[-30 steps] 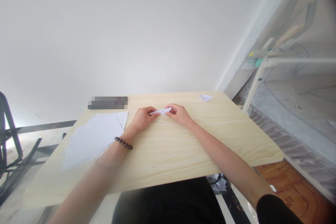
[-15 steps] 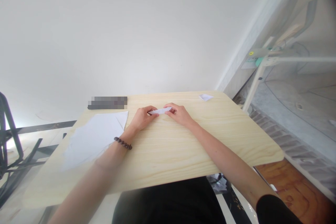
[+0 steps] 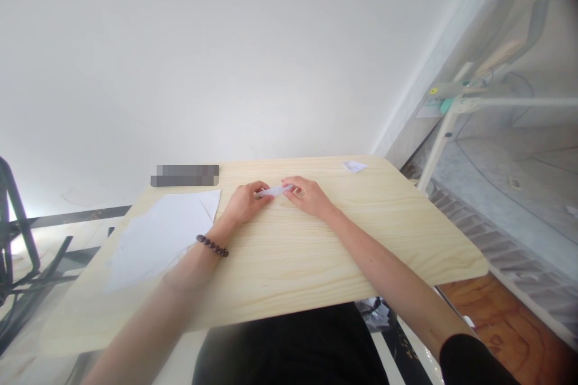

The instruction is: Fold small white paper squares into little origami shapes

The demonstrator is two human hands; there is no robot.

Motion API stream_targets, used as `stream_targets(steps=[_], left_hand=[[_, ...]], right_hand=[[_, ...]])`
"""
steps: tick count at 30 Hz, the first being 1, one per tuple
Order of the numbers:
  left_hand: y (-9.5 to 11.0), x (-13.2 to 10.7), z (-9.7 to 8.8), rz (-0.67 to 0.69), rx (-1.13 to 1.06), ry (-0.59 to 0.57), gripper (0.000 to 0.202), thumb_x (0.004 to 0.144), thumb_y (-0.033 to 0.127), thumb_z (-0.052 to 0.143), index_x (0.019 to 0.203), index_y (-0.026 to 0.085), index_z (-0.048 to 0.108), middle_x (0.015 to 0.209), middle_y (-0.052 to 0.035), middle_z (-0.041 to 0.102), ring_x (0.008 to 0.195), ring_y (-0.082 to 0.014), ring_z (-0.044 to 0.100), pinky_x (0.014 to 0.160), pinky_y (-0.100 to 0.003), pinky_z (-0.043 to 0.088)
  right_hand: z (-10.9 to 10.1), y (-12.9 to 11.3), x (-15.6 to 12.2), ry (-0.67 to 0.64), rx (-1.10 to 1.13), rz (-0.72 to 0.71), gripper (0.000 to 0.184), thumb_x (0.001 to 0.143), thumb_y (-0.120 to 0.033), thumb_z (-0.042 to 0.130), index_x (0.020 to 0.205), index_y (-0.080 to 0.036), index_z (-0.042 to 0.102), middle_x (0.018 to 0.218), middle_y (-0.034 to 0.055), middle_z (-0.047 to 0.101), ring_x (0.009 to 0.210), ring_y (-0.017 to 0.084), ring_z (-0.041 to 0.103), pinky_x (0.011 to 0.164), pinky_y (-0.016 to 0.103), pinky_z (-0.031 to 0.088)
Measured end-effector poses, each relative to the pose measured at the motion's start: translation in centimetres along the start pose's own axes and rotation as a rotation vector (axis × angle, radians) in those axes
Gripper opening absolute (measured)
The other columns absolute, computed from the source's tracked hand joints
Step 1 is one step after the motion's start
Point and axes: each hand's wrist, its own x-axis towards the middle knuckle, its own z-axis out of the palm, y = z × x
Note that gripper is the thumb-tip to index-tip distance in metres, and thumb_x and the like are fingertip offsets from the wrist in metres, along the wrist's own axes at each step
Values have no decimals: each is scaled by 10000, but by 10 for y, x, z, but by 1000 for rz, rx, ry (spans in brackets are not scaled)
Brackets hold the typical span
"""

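Between my two hands is a narrow folded piece of white paper (image 3: 277, 190), held near the table's far side. My left hand (image 3: 246, 200) pinches its left end, and a dark bead bracelet (image 3: 212, 246) circles that wrist. The right end sits between the thumb and fingers of my right hand (image 3: 307, 195). Fingers cover both ends of the paper, so its full shape is hidden. Left of my left hand lies a spread of white paper sheets (image 3: 158, 234). A small folded white paper piece (image 3: 354, 166) rests at the far right of the table.
The pale wooden table (image 3: 280, 277) meets a white wall (image 3: 271, 60). At its back left corner lies a dark, blurred-out oblong object (image 3: 185, 175). Right of the table stands a white metal frame (image 3: 438, 147); a black metal frame (image 3: 20, 222) is at far left.
The folded paper has tilted slightly and looks narrower between my fingers. Both hands stay in nearly the same place.
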Motion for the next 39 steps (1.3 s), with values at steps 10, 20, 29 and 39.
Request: stream_targets(steps=[10, 20, 29, 39], left_hand=[[0, -1, 0, 76, 93, -15, 244, 738, 365, 479, 860, 204, 615, 798, -21, 628, 677, -153, 548, 600, -235, 394], [7, -3, 0, 147, 52, -6, 257, 762, 340, 464, 959, 216, 572, 900, -15, 621, 750, -148, 553, 683, -244, 411], [12, -4, -2, 148, 84, -2, 325, 827, 383, 350, 857, 180, 602, 853, -50, 624, 694, -149, 548, 629, -243, 405], [15, -6, -3, 198, 179, -63, 245, 778, 363, 426, 872, 209, 592, 860, -27, 597, 761, -160, 548, 663, -244, 406]], right_hand=[[-3, -3, 1, -20, -188, 53, 150, 776, -204, 458, 762, -179, 605, 805, 20, 626, 716, 109, 551, 665, 214, 400], [-2, -2, 1, 14, -241, 97, 195, 783, -273, 483, 753, -193, 658, 769, 31, 642, 711, 124, 562, 678, 229, 395], [-2, -2, 2, -8, -218, 69, 140, 736, -205, 512, 774, -199, 647, 801, 18, 635, 701, 117, 560, 677, 229, 406], [-1, -14, 0, -48, -338, 15, 97, 730, -243, 523, 732, -197, 609, 768, 10, 613, 700, 127, 546, 694, 248, 374]])
